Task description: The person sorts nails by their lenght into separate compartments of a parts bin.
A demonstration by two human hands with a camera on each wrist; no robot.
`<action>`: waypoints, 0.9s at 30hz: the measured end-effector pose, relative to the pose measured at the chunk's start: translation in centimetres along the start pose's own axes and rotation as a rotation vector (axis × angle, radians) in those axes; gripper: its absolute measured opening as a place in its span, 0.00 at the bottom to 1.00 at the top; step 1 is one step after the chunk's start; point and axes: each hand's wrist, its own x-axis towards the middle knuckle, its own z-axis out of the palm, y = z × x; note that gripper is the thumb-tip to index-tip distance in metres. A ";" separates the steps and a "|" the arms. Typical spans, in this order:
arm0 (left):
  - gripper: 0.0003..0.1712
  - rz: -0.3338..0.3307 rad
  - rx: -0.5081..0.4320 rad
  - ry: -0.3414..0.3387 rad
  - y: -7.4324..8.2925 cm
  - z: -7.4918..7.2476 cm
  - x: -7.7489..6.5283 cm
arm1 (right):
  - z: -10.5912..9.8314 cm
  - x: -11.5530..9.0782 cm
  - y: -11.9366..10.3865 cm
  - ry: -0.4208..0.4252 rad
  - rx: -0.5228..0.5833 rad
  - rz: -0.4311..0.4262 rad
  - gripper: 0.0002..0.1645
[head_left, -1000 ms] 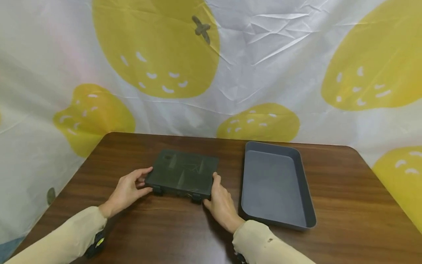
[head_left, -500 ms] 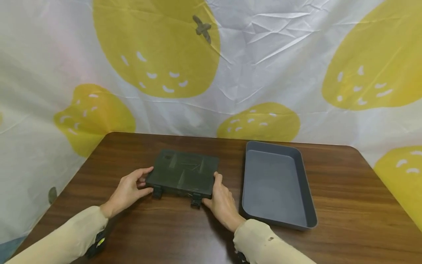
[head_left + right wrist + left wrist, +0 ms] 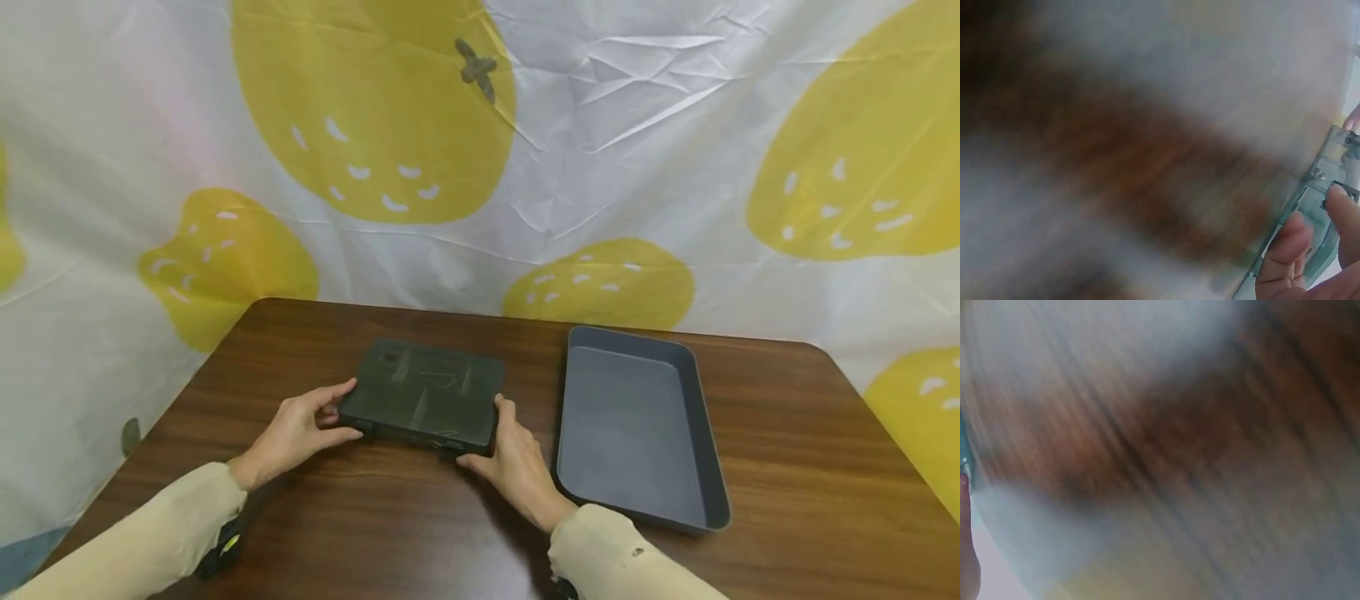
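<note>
A dark green, see-through plastic case [image 3: 423, 392] with compartments lies flat on the table, its lid down. My left hand [image 3: 300, 429] grips its front left corner, fingers along the side and thumb at the front edge. At the front right corner my right hand [image 3: 521, 467] holds it in the same way. In the right wrist view the right thumb [image 3: 1342, 206] touches a dark latch [image 3: 1342, 190] on the case's edge. The left wrist view catches only a fingertip [image 3: 965, 487] and a sliver of the case [image 3: 964, 447].
To the right of the case stands a grey rectangular tray [image 3: 716, 492], close to the right hand. Both rest on a brown wooden table [image 3: 360, 533]. A white cloth with yellow fruit prints [image 3: 375, 125] hangs behind the table's far edge.
The two front latches hung lower half a second ago; now they sit up against the front edge, mostly behind the thumbs. Both hands stay at the corners. The head view has shifted slightly.
</note>
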 end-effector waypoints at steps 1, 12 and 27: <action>0.40 -0.004 -0.004 -0.006 0.0 -0.1 0.0 | 0.0 0.0 0.1 -0.003 0.000 -0.006 0.53; 0.38 -0.024 -0.049 -0.070 0.2 -0.5 0.2 | -0.3 -0.1 0.2 0.037 -0.047 -0.046 0.53; 0.37 -0.045 -0.035 -0.024 0.4 -0.5 0.2 | -0.5 -0.5 0.2 0.065 -0.011 -0.092 0.48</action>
